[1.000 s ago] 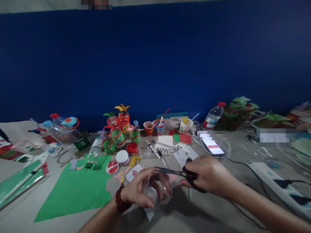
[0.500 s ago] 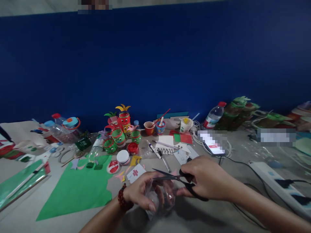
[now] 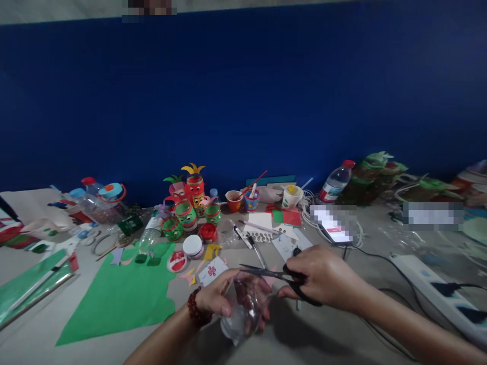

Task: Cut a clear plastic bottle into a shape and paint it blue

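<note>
My left hand (image 3: 222, 296), with a red bead bracelet at the wrist, is wrapped round a clear plastic bottle piece (image 3: 240, 312) low in the middle of the view. My right hand (image 3: 323, 278) grips black-handled scissors (image 3: 279, 276). Their blades point left and lie over the top edge of the plastic piece. Both hands hover just above the grey table (image 3: 327, 334).
A large green paper sheet (image 3: 122, 296) lies to the left. Painted bottle figures (image 3: 194, 195), small cups, pens and paper scraps crowd the table's back. A phone (image 3: 335, 228) with cables, a water bottle (image 3: 337, 182) and a power strip (image 3: 437, 291) sit to the right.
My left hand has turned the plastic piece downward and toward me. The scissors' blades have shut somewhat and stayed at the piece's top edge.
</note>
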`<state>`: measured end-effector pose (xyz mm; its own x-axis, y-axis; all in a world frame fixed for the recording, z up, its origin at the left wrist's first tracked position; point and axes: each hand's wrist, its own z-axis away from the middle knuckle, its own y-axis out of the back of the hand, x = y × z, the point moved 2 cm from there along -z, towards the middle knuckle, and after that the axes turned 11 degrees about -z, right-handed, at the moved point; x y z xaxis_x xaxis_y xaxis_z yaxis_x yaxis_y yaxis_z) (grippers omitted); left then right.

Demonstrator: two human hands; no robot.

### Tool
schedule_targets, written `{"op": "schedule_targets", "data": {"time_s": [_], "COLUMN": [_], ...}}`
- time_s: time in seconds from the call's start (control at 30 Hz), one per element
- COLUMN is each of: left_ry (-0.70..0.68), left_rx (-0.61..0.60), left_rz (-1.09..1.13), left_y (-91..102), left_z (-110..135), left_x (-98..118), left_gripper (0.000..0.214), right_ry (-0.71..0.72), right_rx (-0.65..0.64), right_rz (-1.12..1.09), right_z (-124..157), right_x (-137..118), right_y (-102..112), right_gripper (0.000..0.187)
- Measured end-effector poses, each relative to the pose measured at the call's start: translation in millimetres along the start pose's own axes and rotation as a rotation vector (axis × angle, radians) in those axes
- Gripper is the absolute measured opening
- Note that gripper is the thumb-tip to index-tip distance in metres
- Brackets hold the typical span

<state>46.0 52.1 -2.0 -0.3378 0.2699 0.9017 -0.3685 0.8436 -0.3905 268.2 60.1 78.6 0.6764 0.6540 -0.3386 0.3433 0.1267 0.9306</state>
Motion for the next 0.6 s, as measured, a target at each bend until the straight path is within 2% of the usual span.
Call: {"op": "schedule_targets", "data": {"time_s": [0.1,0.2,0.3,0.4,0.6], "left_ry": [-0.119,-0.259,-0.310,-0.326,-0.262], "left_rx": [0.127,0.368,0.521,0.531,0.521], "left_rz": [-0.129,-0.414,-0.656,-0.714,-0.727], "left_y": [7.4,12.0,8.7,2.5,-1.9], "left_z": [1,3,4,3,4], "left_x": [-2,-2,-2,-2,-2], "left_gripper": [0.088,0.099,0.091,0.078,0.080], "right_ry": [-0.060,-0.151,-0.173,-0.191,-0.236], "right_rx": [0.036,0.098,0.135,0.132,0.041], "right_rz": [0.064,0.140,0.181,0.148,0.072], "right_z": [2,6,8,7,1], "right_x": [4,9,9,4,-6], "right_y": [-1,0,2,5,9], "right_gripper": [0.045,0.046,0.047,0.049,0.047]}}
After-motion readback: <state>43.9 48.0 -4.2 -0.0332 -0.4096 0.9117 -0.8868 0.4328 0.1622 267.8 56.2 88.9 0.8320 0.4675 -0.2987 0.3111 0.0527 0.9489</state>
